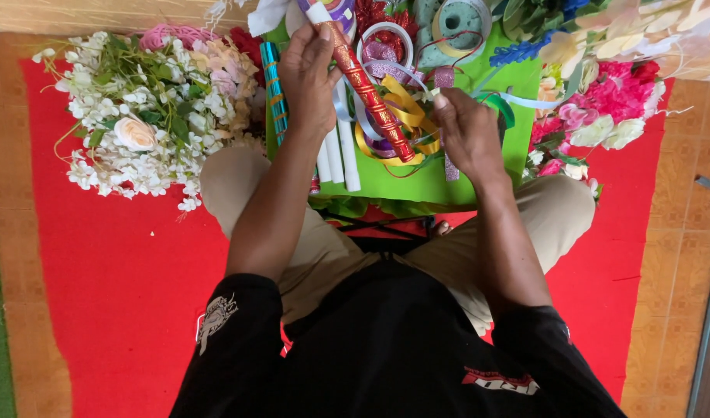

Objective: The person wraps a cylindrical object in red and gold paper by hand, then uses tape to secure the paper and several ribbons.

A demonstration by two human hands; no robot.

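Observation:
My left hand [307, 77] grips the upper end of a long red roll with gold patterning [367, 89], which slants down to the right over a green sheet [417, 182]. My right hand [465, 131] is at the roll's lower end, fingers pinched beside a strip of pink glitter ribbon [445, 77] and loops of yellow ribbon [409, 116]. Several white rolls [341, 159] and a teal patterned roll [274, 89] lie under my left wrist. I sit cross-legged on a red mat [123, 263].
A heap of white and cream artificial flowers [142, 124] lies at the left. Pink, red and white flowers [610, 104] pile at the right. Ribbon spools [386, 46] and green foam rings [457, 23] sit beyond the green sheet. Orange tiled floor [680, 232] borders the mat.

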